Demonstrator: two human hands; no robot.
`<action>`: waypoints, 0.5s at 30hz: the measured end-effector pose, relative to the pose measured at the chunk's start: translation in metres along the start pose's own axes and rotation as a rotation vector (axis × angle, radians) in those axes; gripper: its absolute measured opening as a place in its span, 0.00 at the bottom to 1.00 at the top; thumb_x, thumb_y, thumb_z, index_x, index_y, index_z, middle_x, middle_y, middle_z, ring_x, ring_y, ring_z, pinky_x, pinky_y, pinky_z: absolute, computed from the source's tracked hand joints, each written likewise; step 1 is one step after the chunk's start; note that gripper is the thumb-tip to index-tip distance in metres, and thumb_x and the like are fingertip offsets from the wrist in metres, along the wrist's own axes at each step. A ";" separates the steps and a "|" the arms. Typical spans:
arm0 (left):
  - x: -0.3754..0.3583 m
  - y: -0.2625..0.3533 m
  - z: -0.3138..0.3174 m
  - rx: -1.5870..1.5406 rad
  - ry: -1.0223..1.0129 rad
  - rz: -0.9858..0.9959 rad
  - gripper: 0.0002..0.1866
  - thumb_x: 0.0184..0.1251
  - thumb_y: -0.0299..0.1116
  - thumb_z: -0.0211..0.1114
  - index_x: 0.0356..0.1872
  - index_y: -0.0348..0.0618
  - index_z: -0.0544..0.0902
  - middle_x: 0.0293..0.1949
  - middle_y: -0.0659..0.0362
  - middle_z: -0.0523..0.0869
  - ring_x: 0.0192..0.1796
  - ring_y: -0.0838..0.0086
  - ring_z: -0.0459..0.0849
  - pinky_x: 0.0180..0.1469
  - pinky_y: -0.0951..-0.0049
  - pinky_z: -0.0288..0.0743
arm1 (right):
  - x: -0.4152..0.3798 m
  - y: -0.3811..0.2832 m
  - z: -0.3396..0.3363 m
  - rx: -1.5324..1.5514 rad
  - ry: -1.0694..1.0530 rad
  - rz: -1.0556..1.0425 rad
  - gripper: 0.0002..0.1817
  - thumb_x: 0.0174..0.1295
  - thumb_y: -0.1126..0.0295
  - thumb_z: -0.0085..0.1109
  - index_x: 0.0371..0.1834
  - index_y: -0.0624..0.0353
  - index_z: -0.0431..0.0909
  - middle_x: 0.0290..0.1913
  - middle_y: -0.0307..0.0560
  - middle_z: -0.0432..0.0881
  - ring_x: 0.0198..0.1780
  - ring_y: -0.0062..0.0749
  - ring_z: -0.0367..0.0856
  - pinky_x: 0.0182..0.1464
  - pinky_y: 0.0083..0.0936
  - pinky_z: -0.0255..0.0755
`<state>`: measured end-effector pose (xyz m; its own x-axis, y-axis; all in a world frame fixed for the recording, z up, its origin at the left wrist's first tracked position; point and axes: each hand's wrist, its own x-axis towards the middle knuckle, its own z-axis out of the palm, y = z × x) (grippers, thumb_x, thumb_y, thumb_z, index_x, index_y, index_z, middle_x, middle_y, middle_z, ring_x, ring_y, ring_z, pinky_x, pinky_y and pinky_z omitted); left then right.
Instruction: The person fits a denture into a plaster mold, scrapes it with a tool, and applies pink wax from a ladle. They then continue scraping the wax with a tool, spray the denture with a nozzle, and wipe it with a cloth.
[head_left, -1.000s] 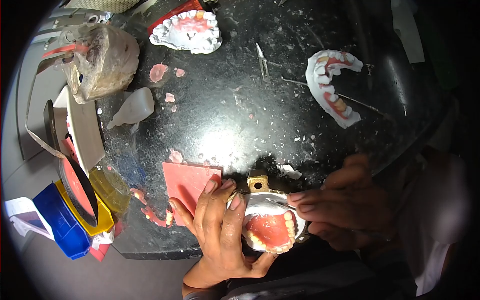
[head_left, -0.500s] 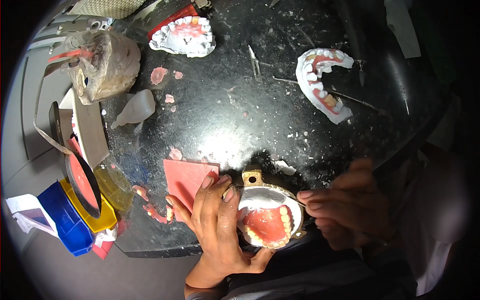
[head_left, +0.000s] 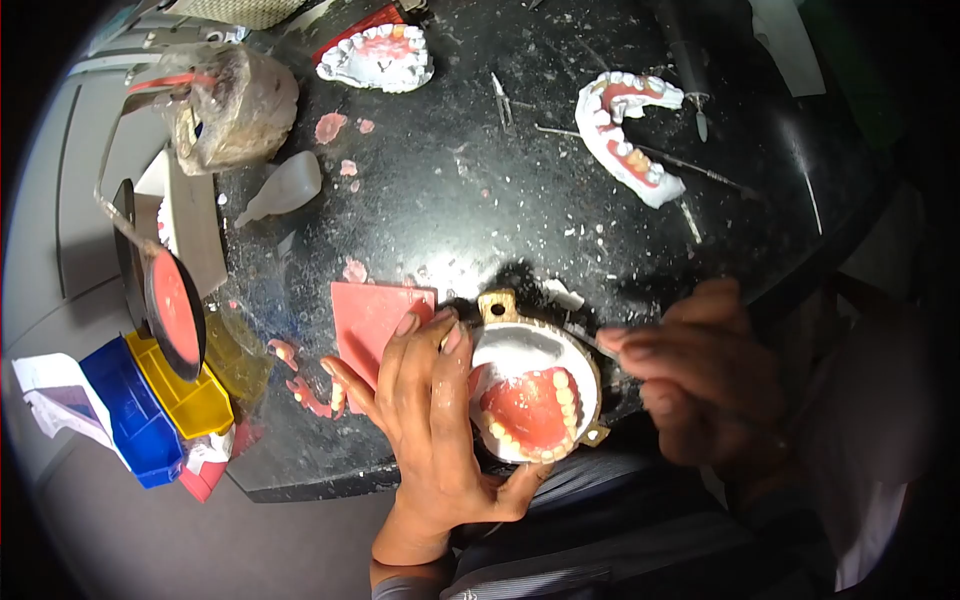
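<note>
Head view: A denture, bedded in white plaster inside a round metal ring, sits between two bare hands at the near edge of the worktop. The left hand is the nearer, its fingers spread down the ring's left side and its thumb against the lower edge, grasping it. The ring lies just to the right of that palm. The right hand, in shadow beyond the ring's opposite side, pinches a thin tool that slants up and left along the upper right rim; whether its tip touches, one cannot tell. The denture's arch opens toward the far side of the worktop, its teeth curving round the right and lower sides.

At far left, a black pan holds a smooth pink layer. Below it, a yellow tray with compartments stands against a blue tray; any contents are too unclear to name. Behind the pan, a pale box shows small white and pink pieces at its left side.
</note>
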<state>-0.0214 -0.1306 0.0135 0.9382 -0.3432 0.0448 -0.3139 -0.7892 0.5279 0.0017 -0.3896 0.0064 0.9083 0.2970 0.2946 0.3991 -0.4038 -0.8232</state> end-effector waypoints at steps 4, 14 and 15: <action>0.001 0.008 -0.001 0.100 0.068 0.022 0.66 0.44 0.70 0.83 0.78 0.32 0.69 0.72 0.40 0.76 0.76 0.42 0.70 0.84 0.30 0.35 | 0.001 -0.007 0.000 0.002 0.035 0.005 0.14 0.68 0.72 0.72 0.56 0.60 0.88 0.56 0.46 0.94 0.48 0.33 0.87 0.53 0.32 0.75; -0.019 0.013 0.007 0.139 0.278 0.026 0.55 0.44 0.71 0.85 0.62 0.30 0.83 0.49 0.50 0.80 0.57 0.55 0.79 0.80 0.35 0.50 | 0.013 -0.057 0.022 -0.016 0.028 0.059 0.09 0.73 0.78 0.65 0.52 0.71 0.86 0.51 0.63 0.91 0.55 0.49 0.93 0.62 0.39 0.86; -0.019 0.012 0.009 0.140 0.291 0.040 0.54 0.46 0.71 0.85 0.61 0.30 0.83 0.48 0.50 0.80 0.56 0.54 0.80 0.80 0.35 0.49 | 0.013 -0.058 0.029 -0.027 0.019 0.052 0.09 0.73 0.78 0.65 0.52 0.71 0.86 0.51 0.63 0.91 0.55 0.49 0.93 0.62 0.39 0.86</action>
<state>-0.0446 -0.1375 0.0113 0.9206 -0.2314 0.3145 -0.3496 -0.8472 0.4001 -0.0132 -0.3372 0.0434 0.9301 0.2583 0.2614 0.3543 -0.4416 -0.8243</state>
